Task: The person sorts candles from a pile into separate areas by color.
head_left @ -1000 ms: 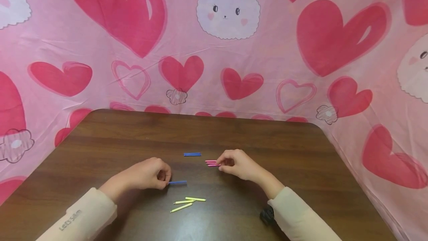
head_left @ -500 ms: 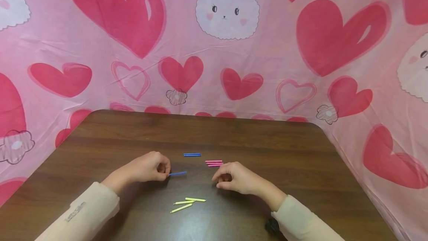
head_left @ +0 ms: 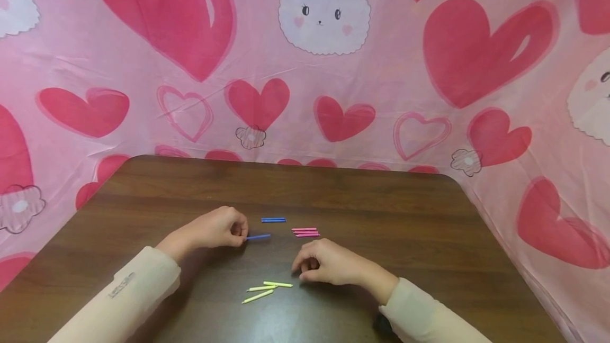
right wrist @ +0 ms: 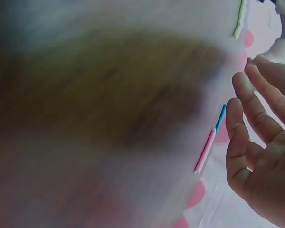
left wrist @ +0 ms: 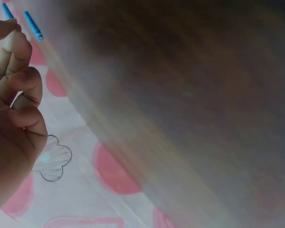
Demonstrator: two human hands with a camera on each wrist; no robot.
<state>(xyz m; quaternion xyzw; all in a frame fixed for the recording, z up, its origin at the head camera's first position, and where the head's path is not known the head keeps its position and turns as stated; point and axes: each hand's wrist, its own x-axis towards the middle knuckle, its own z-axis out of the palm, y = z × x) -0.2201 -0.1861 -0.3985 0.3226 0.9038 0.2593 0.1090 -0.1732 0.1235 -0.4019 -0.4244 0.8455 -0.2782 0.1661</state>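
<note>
Between thumb and fingertips, my left hand (head_left: 220, 228) pinches one end of a thin blue candle (head_left: 259, 236), its other end pointing right. Just beyond it, blue candles (head_left: 274, 220) lie side by side on the table. To their right is a neat row of pink candles (head_left: 306, 232). My right hand (head_left: 329, 263) hovers in front of the pink row with bent, loose fingers and nothing between them. Nearest to me, yellow candles (head_left: 259, 296) lie at differing angles, left of the right fingertips. In the left wrist view, the held blue candle (left wrist: 8, 11) shows at the fingertips.
The brown wooden table (head_left: 381, 200) has rounded far corners. Pink cloth (head_left: 267, 57) with hearts and rabbits hangs behind it and along both sides. A small black object (head_left: 383, 324) shows beside the right sleeve (head_left: 419, 306).
My left hand has carried the blue candle away from me, toward the blue pair. My right hand has drawn back from the pink row, toward the yellow candles.
</note>
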